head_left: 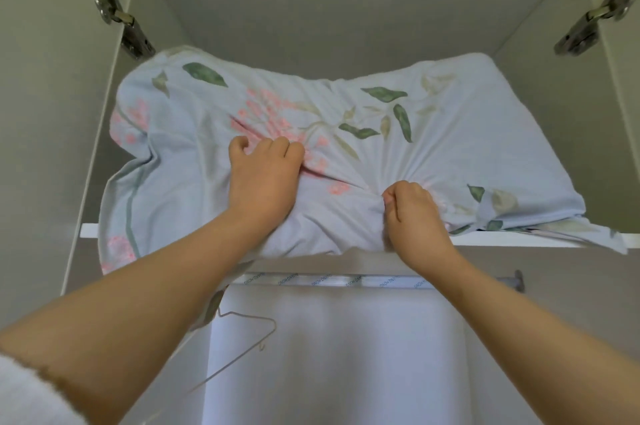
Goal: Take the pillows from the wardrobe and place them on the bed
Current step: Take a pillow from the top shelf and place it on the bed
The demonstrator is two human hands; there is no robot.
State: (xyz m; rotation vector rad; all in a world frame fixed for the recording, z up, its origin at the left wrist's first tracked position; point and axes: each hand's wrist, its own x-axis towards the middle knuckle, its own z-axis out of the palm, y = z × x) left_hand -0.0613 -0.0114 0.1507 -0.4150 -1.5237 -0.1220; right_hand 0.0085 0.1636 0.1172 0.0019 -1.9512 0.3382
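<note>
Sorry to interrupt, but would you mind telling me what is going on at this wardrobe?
A person is taking a floral pillow off the top wardrobe shelf. The left hand and right hand each grip a bunch of its pale blue cover near the front edge, which already overhangs the shelf. Below, a wire hanger hangs by the clothes rail. The pillow is still in the wardrobe.

The pillow [363, 147] is covered in soft, matt printed cloth, creased into fine folds. The wardrobe [346, 9] panels are finished as smooth, matt board, and the shelf [89, 230] is edged in plain white. Polished metal is shown by the hinges [121, 23] at 10 and 2 o'clock. The rail [346, 281] is made of glossy metal. The hanger [249, 315] at 7 o'clock is formed of thin wire. A fluffy white sleeve [31, 390] is seen at 8 o'clock.
</note>
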